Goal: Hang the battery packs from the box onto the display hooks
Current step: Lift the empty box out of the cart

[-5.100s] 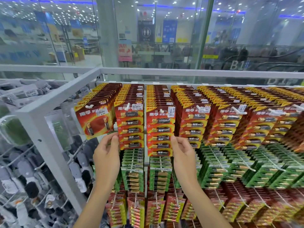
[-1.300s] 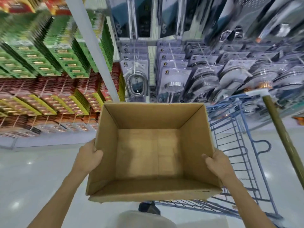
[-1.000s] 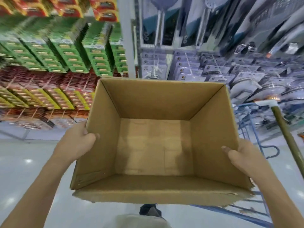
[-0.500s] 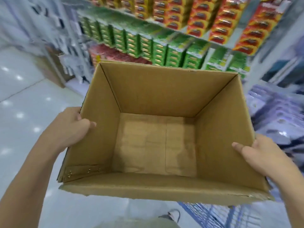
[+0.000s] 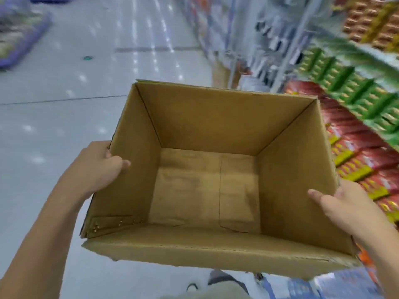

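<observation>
An open brown cardboard box [image 5: 205, 124] is held in front of me, and nothing lies inside it. My left hand [image 5: 97, 167] grips its left wall, thumb hooked over the rim. My right hand [image 5: 345, 203] grips the right wall, thumb inside the box. Green battery packs [image 5: 345, 87] and red battery packs [image 5: 358, 147] hang in rows on the display at the right, blurred.
A glossy pale floor [image 5: 54, 126] stretches left and ahead down the aisle. More shelving [image 5: 248, 29] runs along the right side. A blue cart [image 5: 313, 285] shows at the bottom right. A blurred purple-edged display [image 5: 19, 35] stands at the far left.
I have turned left with the box in both hands. The battery display has swung from ahead to the right edge, and the aisle floor now fills the left.
</observation>
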Tool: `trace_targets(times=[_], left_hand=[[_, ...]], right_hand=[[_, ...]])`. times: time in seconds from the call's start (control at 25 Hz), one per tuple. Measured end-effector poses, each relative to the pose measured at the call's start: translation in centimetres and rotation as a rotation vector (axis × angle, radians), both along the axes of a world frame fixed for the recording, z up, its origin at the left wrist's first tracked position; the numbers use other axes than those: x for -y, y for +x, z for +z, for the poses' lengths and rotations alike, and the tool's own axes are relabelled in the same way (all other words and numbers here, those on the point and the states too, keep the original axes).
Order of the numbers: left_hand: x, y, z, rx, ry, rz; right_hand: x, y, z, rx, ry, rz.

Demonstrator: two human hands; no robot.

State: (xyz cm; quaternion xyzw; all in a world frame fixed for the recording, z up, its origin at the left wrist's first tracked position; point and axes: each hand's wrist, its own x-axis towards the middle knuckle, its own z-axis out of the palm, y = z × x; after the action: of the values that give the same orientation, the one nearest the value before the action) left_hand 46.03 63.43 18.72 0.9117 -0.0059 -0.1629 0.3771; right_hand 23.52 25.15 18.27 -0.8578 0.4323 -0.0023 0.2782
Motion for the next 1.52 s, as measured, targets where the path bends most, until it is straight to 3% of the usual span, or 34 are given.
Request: trace_targets(times=[0.4, 0.84, 1.2, 1.52], left_hand=[[-26.1, -5.6, -1.7, -0.033, -0.074, 0.775], [-47.4, -9.4, -3.7, -0.063, -0.122, 1.386], [-62.2, -21.3, -3.5, -0.061, -0.111, 1.873], [-79.9, -31.3, -2.1, -0.060, -0.116, 2.007]], right_hand=[[-21.2, 24.9, 0.7, -0.036, 0.008, 0.714], [-55.3, 44.1, -0.7, -0.096, 0.046, 1.342], [-86.9, 42.2, -1.7, -0.114, 0.049, 1.794], [-110.5, 33.4, -1.9, -0.128, 0.069, 1.903]])
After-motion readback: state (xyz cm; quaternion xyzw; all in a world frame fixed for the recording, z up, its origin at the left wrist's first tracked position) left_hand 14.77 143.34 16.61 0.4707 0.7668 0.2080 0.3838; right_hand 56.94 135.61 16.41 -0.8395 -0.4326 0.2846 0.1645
